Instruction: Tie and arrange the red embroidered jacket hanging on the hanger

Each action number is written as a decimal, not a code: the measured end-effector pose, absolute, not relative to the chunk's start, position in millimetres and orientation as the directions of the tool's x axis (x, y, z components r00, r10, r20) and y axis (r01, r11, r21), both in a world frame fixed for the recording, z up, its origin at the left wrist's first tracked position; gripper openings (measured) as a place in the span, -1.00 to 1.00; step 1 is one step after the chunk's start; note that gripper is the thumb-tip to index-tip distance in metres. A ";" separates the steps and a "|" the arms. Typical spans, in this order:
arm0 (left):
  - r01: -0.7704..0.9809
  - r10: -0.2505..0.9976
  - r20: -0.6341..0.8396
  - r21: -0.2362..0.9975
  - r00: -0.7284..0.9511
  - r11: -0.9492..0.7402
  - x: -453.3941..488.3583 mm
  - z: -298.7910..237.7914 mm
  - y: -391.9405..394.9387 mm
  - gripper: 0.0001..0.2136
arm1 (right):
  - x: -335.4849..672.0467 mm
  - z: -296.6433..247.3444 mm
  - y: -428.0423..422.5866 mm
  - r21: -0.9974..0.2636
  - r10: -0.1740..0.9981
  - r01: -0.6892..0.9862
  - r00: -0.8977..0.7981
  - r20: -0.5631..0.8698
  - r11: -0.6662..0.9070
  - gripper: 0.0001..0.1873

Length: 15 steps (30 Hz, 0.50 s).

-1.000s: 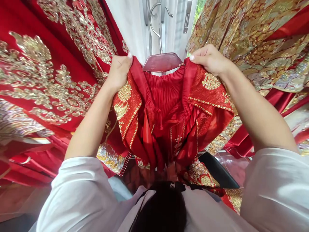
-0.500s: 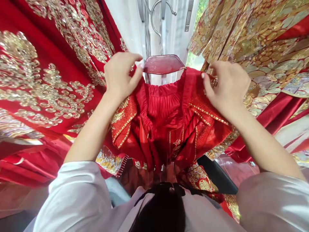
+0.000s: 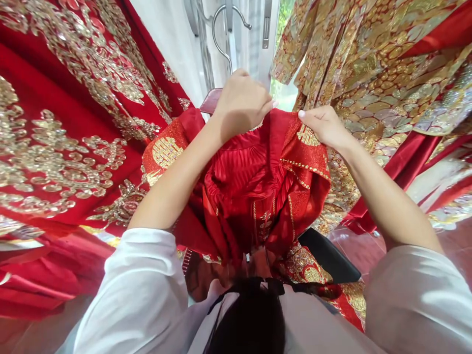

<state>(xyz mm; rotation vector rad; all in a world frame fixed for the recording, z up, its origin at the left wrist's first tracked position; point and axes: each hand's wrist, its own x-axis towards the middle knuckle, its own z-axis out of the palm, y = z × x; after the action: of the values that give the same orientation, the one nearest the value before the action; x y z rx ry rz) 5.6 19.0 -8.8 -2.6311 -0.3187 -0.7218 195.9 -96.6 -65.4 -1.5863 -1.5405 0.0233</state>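
A red garment (image 3: pixel 243 172) with gathered fabric, gold beaded trim and gold-embroidered shoulders hangs in front of me. Its hanger has a dark red, glossy plate (image 3: pixel 211 101) and a metal hook (image 3: pixel 216 37). My left hand (image 3: pixel 243 101) reaches across and is closed over the hanger plate, hiding most of it; its fingertips come close to the garment's right shoulder strap. My right hand (image 3: pixel 320 125) pinches the top edge of the garment's right shoulder, thumb on top, beside a gold embroidered emblem (image 3: pixel 308 136).
Red gowns with gold beading (image 3: pixel 70 147) hang close on the left. A gold patterned garment (image 3: pixel 368 88) hangs on the right. Behind stand metal rails and a white door frame (image 3: pixel 265 49). Below are a black flat object (image 3: pixel 328 255) and red-gold cloth (image 3: pixel 308 268).
My left hand has left the garment's left shoulder and moved right onto the hanger plate. My right hand has closed on the right shoulder. The view has shifted slightly, and the left shoulder emblem now shows.
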 end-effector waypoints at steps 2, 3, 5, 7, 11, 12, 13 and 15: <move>0.296 0.083 0.537 -0.326 0.840 -0.898 2.9 -8.0 20.3 -0.64 | 194.4 -58.1 -92.9 -0.550 0.812 0.801 0.147 0.565 0.238 -0.33; 0.285 0.071 0.540 -0.323 0.838 -0.903 2.0 -7.5 20.6 -0.64 | 194.1 -52.6 -90.6 -0.520 0.807 0.811 0.106 0.581 0.269 -0.32; 0.269 0.068 0.532 -0.311 0.844 -0.912 0.8 -6.6 20.5 -0.65 | 194.4 -39.8 -84.2 -0.448 0.776 0.838 0.049 0.629 0.311 -0.34; 0.280 0.088 0.513 -0.310 0.854 -0.909 0.5 -5.9 19.5 -0.65 | 196.1 -27.5 -75.8 -0.397 0.737 0.853 0.021 0.676 0.340 -0.38; 0.322 0.137 0.508 -0.297 0.850 -0.899 2.0 -6.3 15.9 -0.65 | 201.6 -12.6 -58.1 -0.421 0.643 0.834 0.107 0.758 0.358 -0.41; 0.330 0.145 0.509 -0.295 0.849 -0.897 2.6 -6.5 15.1 -0.66 | 202.1 -9.9 -54.9 -0.444 0.613 0.819 0.148 0.776 0.364 -0.42; 0.337 0.150 0.503 -0.305 0.851 -0.891 3.2 -6.5 14.4 -0.67 | 201.8 -6.8 -52.4 -0.456 0.585 0.807 0.175 0.792 0.376 -0.42; 0.356 0.161 0.494 -0.331 0.855 -0.874 4.4 -6.1 13.9 -0.68 | 198.3 1.8 -49.3 -0.439 0.540 0.798 0.174 0.824 0.413 -0.42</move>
<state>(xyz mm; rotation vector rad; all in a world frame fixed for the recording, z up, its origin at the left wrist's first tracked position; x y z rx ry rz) 4.4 13.9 -6.1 -2.6128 -0.3816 -0.6449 198.3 -49.3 1.8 -1.2500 -1.4931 -0.2749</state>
